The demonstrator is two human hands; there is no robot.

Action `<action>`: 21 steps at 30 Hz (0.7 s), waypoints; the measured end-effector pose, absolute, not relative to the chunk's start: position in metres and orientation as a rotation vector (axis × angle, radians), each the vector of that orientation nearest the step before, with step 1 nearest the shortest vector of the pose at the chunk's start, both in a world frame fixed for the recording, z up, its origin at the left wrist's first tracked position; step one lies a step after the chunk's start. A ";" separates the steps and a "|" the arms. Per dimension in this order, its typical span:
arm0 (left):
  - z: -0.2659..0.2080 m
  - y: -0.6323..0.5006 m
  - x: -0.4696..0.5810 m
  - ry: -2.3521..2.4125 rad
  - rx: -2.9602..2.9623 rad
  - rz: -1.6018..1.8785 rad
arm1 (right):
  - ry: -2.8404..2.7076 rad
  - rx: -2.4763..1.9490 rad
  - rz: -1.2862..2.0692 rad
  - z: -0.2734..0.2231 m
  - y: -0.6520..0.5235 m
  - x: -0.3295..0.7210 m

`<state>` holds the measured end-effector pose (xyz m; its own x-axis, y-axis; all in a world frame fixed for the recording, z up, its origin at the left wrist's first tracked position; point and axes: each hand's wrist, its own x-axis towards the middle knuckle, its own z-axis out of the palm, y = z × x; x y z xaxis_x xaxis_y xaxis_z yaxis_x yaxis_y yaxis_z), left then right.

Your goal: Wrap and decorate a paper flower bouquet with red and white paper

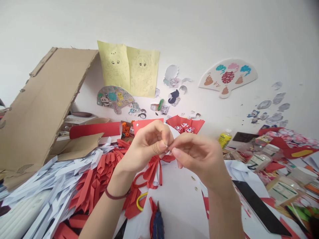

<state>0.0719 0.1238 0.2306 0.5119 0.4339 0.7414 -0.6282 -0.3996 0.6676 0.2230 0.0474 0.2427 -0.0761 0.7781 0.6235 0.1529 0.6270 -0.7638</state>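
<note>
My left hand [152, 141] and my right hand [196, 156] meet fingertip to fingertip above the worktop, both closed in a pinch. Between them is a tiny white piece [167, 146], mostly covered by the fingers, too small to name. Just below hangs or lies a bunch of folded red paper [153, 172] with some white in it; its contact with the hands is hidden. A dark blue glue gun [158, 224] points away from me on white paper [181, 202]. Left of it show a yellow loop handle [140, 201] and a red loop handle [137, 181].
Folded white strips [57, 179] and red strips [99, 176] pile up on the left, before a leaning cardboard sheet [47, 99]. A red paper roll [96, 130] lies behind. At right are a black phone-like slab [259, 205], plastic jars [284, 191] and a yellow bottle [225, 138].
</note>
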 end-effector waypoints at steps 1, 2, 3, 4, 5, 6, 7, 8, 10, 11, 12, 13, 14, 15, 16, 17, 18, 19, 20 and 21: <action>0.230 0.126 0.072 -0.206 1.611 1.167 | -1.601 -0.803 0.601 0.243 0.045 0.221; 0.229 0.127 0.073 -0.239 1.613 1.175 | -1.612 -0.810 0.576 0.244 0.043 0.219; 0.227 0.129 0.073 -0.261 1.617 1.185 | -1.625 -0.816 0.542 0.244 0.041 0.217; 0.225 0.131 0.073 -0.269 1.623 1.196 | -1.637 -0.824 0.499 0.244 0.038 0.215; 0.223 0.133 0.073 -0.267 1.632 1.205 | -1.649 -0.829 0.450 0.244 0.037 0.213; 0.221 0.136 0.073 -0.255 1.643 1.212 | -1.663 -0.832 0.400 0.243 0.035 0.212; 0.218 0.138 0.072 -0.228 1.655 1.216 | -1.678 -0.831 0.355 0.243 0.033 0.210; 0.215 0.141 0.071 -0.195 1.667 1.216 | -1.695 -0.827 0.316 0.242 0.031 0.208; 0.209 0.146 0.069 -0.135 1.693 1.191 | -1.732 -0.811 0.244 0.240 0.028 0.205; 0.206 0.148 0.067 -0.110 1.705 1.174 | -1.747 -0.801 0.209 0.240 0.026 0.203; 0.204 0.150 0.066 -0.104 1.719 1.153 | -1.759 -0.791 0.175 0.239 0.025 0.202; 0.202 0.151 0.064 -0.118 1.735 1.133 | -1.770 -0.778 0.145 0.238 0.024 0.200; 0.201 0.151 0.063 -0.152 1.745 1.117 | -1.779 -0.764 0.119 0.238 0.022 0.198; 0.201 0.151 0.062 -0.197 1.751 1.101 | -1.787 -0.753 0.099 0.238 0.021 0.196; 0.201 0.150 0.061 -0.248 1.753 1.085 | -1.795 -0.743 0.080 0.237 0.020 0.194; 0.203 0.149 0.060 -0.300 1.750 1.065 | -1.801 -0.740 0.063 0.237 0.019 0.193; 0.205 0.147 0.059 -0.346 1.743 1.047 | -1.806 -0.740 0.045 0.236 0.017 0.191; 0.207 0.146 0.059 -0.376 1.736 1.033 | -1.811 -0.738 0.029 0.236 0.017 0.190; 0.209 0.144 0.059 -0.403 1.736 1.017 | -1.813 -0.726 0.014 0.235 0.016 0.188; 0.210 0.143 0.059 -0.426 1.741 1.005 | -1.818 -0.714 0.004 0.235 0.015 0.187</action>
